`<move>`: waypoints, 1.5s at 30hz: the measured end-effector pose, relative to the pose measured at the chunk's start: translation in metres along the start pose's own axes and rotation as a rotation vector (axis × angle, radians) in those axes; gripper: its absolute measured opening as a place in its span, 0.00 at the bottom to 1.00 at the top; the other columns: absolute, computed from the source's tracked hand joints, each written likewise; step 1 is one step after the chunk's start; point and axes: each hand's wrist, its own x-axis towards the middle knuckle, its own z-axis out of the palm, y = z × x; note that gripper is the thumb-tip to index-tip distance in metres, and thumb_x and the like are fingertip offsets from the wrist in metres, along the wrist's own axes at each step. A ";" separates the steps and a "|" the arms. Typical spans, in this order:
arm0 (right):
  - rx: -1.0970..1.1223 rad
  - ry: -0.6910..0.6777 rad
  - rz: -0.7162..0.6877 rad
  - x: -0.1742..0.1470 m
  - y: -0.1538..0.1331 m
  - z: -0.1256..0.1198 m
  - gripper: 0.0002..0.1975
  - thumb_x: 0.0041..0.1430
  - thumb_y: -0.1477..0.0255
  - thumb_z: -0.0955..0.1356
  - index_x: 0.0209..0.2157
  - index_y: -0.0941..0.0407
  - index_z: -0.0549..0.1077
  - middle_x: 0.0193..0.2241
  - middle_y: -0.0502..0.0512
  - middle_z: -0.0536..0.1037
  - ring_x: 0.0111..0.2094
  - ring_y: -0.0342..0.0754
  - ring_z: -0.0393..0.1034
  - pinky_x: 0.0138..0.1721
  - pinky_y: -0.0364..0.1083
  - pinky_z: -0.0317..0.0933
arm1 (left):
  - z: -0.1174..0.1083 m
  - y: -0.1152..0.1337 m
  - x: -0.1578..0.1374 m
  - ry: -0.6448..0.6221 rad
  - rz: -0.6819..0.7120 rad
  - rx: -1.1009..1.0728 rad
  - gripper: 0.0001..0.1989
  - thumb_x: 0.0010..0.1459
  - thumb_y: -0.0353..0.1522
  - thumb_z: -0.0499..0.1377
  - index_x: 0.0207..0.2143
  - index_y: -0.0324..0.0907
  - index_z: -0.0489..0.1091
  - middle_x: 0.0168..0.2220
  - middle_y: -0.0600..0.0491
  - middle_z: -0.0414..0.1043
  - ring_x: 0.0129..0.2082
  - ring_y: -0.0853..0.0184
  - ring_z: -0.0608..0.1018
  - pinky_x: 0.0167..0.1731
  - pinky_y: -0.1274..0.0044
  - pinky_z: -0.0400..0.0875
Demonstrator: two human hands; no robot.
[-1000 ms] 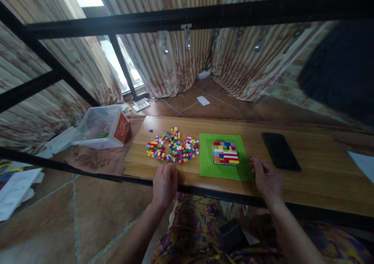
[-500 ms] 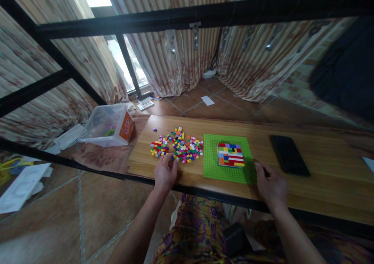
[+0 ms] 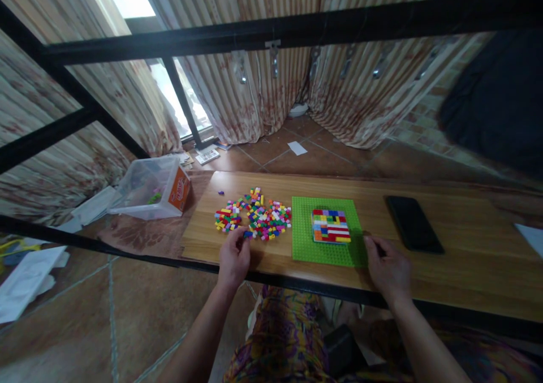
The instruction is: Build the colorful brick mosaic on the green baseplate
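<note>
Left hand: the left hand is reaching to the near edge of the brick pile, thumb and forefinger drawn close together; a blue brick is lying at the fingertips, and whether they are gripping it I cannot tell.
Right hand: the right hand is resting at the right edge of the baseplate, fingers curled and thumb near the forefinger; whether it is pinching that edge I cannot tell.
Brick pile: small loose bricks in many colours are lying scattered just left of the baseplate.
Baseplate: the green studded baseplate is lying flat between the two hands.
Brick block: a multicoloured rectangular block is sitting on the baseplate, right of its middle.
Stray brick: one purple piece is lying apart, beyond the pile's far left.
Phone: a black phone is lying to the right of the baseplate, apart from it.
Table: the wooden table is carrying all of these.
Box: a clear plastic box with an orange label is standing beyond the table's left end.
Floor: a white paper is lying on the brown tiles behind the table.
Background: striped curtains are hanging behind a black bar.
</note>
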 end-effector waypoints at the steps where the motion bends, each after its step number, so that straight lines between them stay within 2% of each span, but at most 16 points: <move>1: -0.002 0.000 0.001 0.000 0.001 0.000 0.25 0.60 0.52 0.60 0.33 0.58 0.77 0.33 0.62 0.80 0.35 0.55 0.75 0.38 0.49 0.65 | -0.001 0.000 0.000 0.001 0.019 0.029 0.11 0.60 0.32 0.54 0.44 0.40 0.71 0.39 0.48 0.75 0.39 0.64 0.77 0.43 0.73 0.71; 7: -0.012 -0.009 -0.002 -0.001 0.003 0.000 0.24 0.59 0.52 0.61 0.33 0.57 0.77 0.35 0.62 0.80 0.36 0.55 0.75 0.39 0.49 0.65 | -0.006 0.010 0.000 -0.021 0.114 0.237 0.10 0.59 0.29 0.52 0.42 0.41 0.70 0.40 0.46 0.73 0.42 0.61 0.75 0.44 0.69 0.70; 13: -0.026 -0.022 0.006 -0.001 0.004 -0.001 0.25 0.59 0.51 0.60 0.34 0.57 0.76 0.35 0.62 0.80 0.36 0.55 0.75 0.39 0.49 0.65 | -0.008 0.011 0.001 0.001 0.031 0.164 0.08 0.60 0.31 0.51 0.39 0.41 0.69 0.37 0.48 0.73 0.39 0.62 0.76 0.42 0.70 0.69; 15: -0.041 -0.020 0.006 -0.001 0.005 0.000 0.25 0.59 0.51 0.60 0.33 0.58 0.77 0.35 0.62 0.81 0.36 0.55 0.75 0.38 0.49 0.65 | -0.010 0.009 0.001 0.001 -0.043 0.074 0.07 0.60 0.32 0.52 0.39 0.42 0.68 0.35 0.50 0.73 0.36 0.63 0.77 0.39 0.71 0.70; 18: -0.054 -0.025 0.007 -0.001 0.008 0.001 0.25 0.59 0.51 0.60 0.34 0.57 0.77 0.35 0.62 0.81 0.36 0.55 0.75 0.38 0.49 0.65 | -0.009 0.007 0.002 0.017 -0.187 -0.212 0.07 0.58 0.35 0.56 0.38 0.42 0.67 0.36 0.50 0.75 0.32 0.66 0.77 0.35 0.74 0.71; 22: -0.059 -0.025 -0.001 -0.002 0.009 0.001 0.25 0.59 0.52 0.60 0.34 0.58 0.77 0.35 0.62 0.81 0.36 0.56 0.75 0.37 0.50 0.65 | -0.008 0.013 0.005 0.064 -0.370 -0.601 0.16 0.50 0.38 0.63 0.39 0.40 0.68 0.37 0.50 0.76 0.32 0.69 0.78 0.36 0.75 0.73; 25: -0.065 -0.027 -0.014 -0.002 0.009 0.000 0.24 0.59 0.52 0.60 0.34 0.58 0.76 0.35 0.62 0.80 0.36 0.56 0.75 0.38 0.50 0.65 | -0.009 0.017 0.009 0.073 -0.451 -0.748 0.20 0.45 0.38 0.67 0.39 0.38 0.72 0.34 0.51 0.77 0.31 0.71 0.77 0.36 0.78 0.72; 28: -0.073 -0.015 -0.014 -0.002 0.009 0.001 0.24 0.59 0.53 0.60 0.35 0.57 0.77 0.35 0.62 0.81 0.36 0.56 0.75 0.37 0.50 0.66 | -0.011 0.020 0.012 0.089 -0.494 -0.824 0.19 0.41 0.38 0.70 0.36 0.37 0.74 0.32 0.52 0.77 0.30 0.72 0.77 0.35 0.79 0.72; 37: -0.089 -0.017 -0.006 -0.001 0.009 0.002 0.24 0.59 0.53 0.60 0.35 0.57 0.77 0.36 0.62 0.81 0.36 0.56 0.75 0.38 0.50 0.65 | -0.004 0.029 0.031 0.142 -0.490 -0.746 0.18 0.40 0.37 0.69 0.34 0.36 0.76 0.26 0.52 0.76 0.25 0.69 0.77 0.29 0.77 0.73; 45: -0.075 -0.020 -0.003 -0.001 0.007 0.002 0.24 0.59 0.52 0.60 0.35 0.58 0.76 0.36 0.62 0.80 0.36 0.56 0.74 0.38 0.50 0.65 | 0.011 0.020 0.052 0.107 -0.453 -0.585 0.16 0.47 0.36 0.64 0.38 0.37 0.76 0.25 0.53 0.76 0.24 0.68 0.78 0.23 0.79 0.71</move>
